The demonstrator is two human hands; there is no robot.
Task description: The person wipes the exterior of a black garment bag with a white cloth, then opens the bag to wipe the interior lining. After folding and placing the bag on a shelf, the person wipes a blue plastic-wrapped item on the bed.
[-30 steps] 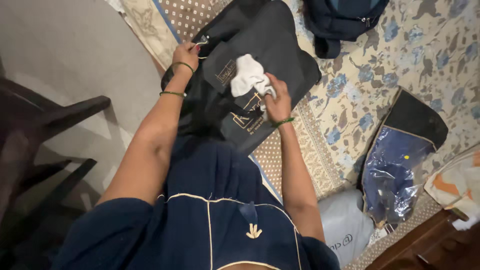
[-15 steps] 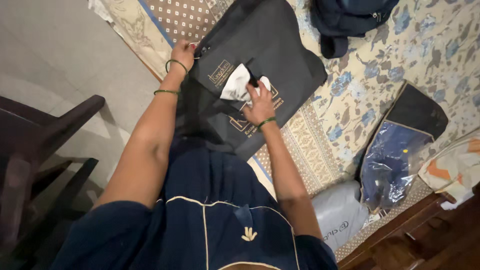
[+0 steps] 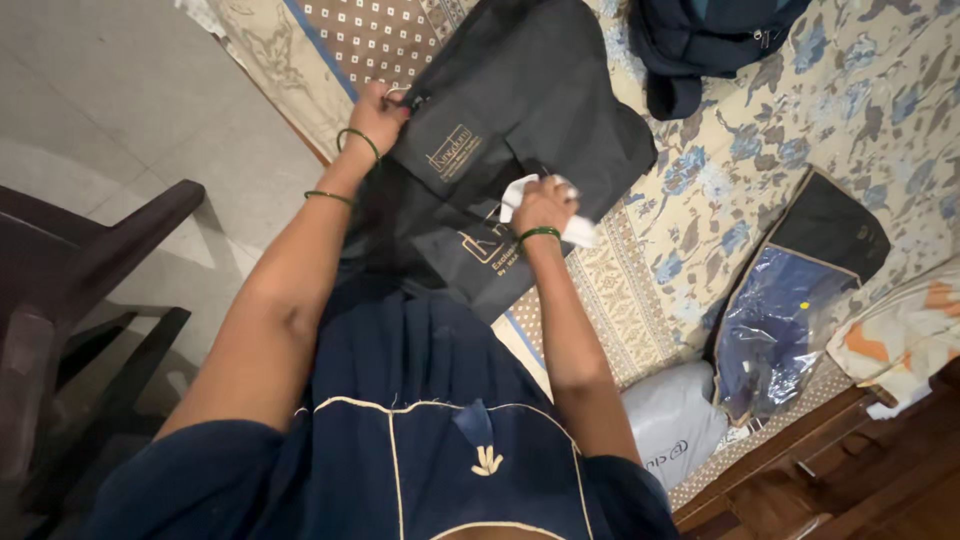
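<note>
While my left hand [image 3: 378, 112] pinches the black fabric bag [image 3: 520, 90] at its corner, upper centre, my right hand [image 3: 545, 205] is clamped on a white cloth [image 3: 580, 230]. The cloth lies mostly outside the bag.

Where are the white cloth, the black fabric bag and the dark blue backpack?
white cloth [image 3: 583, 231], head view, on the corner showing right of the right hand.
black fabric bag [image 3: 535, 95], head view, on its plain upper panel.
dark blue backpack [image 3: 700, 40], head view, on its body near the zipper.

Dim indoor light, soft shadows on the floor, slight motion blur.

Head view, steeply downward, seemingly close
</note>
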